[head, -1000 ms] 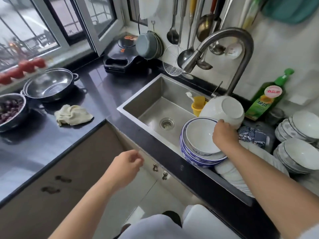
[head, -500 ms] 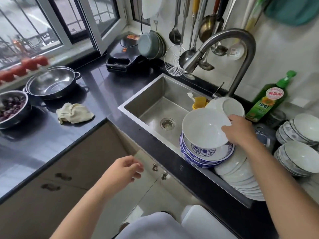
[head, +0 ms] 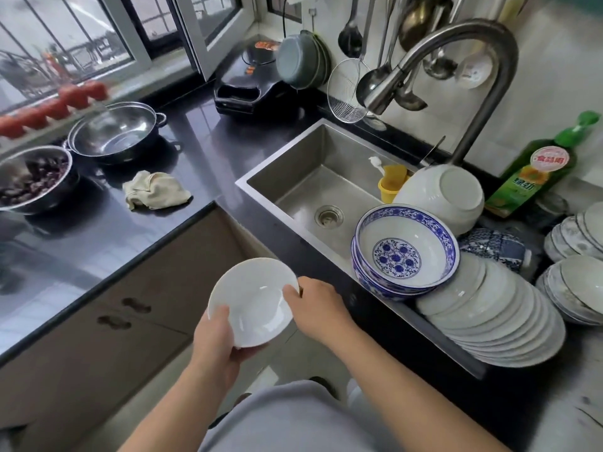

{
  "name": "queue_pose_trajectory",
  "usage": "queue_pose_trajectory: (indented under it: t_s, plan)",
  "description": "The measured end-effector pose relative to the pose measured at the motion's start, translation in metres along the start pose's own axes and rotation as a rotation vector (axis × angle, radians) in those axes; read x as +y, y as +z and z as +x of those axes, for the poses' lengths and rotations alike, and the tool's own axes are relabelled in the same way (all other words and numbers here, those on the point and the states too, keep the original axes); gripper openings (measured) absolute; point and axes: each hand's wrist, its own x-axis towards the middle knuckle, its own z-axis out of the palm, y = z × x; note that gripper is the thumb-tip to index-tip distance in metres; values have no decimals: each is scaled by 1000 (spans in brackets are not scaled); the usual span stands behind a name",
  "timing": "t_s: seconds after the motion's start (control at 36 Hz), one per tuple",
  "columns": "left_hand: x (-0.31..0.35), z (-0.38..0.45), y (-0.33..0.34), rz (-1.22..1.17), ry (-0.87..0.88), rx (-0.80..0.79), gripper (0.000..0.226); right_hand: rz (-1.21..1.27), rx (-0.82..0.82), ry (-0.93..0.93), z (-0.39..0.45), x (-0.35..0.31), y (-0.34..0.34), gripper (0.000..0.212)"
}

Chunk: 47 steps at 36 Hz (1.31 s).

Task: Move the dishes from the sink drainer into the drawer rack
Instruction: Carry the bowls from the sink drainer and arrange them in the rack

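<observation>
A plain white bowl [head: 254, 303] is held in front of the counter edge, low in the head view. My left hand [head: 217, 342] grips its near rim from below, thumb inside. My right hand [head: 315, 305] holds its right rim with curled fingers. In the sink's right part stands a stack of blue-and-white patterned bowls [head: 404, 252], with a row of white plates [head: 496, 318] leaning behind them and a large white bowl [head: 447, 195] turned on its side. No drawer rack is in view.
The steel sink [head: 313, 187] holds a yellow cup [head: 391, 184] under a tall faucet [head: 456, 63]. More stacked bowls [head: 574, 288] and a green soap bottle [head: 535, 171] are at the right. A cloth [head: 155, 190], steel pot [head: 114, 133] and closed cabinet drawers [head: 130, 308] lie left.
My right hand lifted the white bowl off the blue-and-white stack and carried it down and left. My left hand rose and took hold of the bowl's near rim.
</observation>
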Motion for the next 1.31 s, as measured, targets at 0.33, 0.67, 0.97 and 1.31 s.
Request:
queue_pose_trajectory:
  t_s: [0.33, 0.67, 0.97, 1.31]
  plan:
    - [-12, 2, 10, -15, -17, 84, 36, 25, 813, 405, -2, 104, -129, 26]
    - [-15, -6, 15, 25, -9, 82, 33, 288, 352, 672, 33, 170, -139, 16]
    - [-13, -12, 12, 18, 9, 108, 34, 411, 300, 651, 35, 174, -150, 11]
    - [-13, -19, -5, -12, 2, 117, 35, 522, 444, 445, -1, 131, -160, 8]
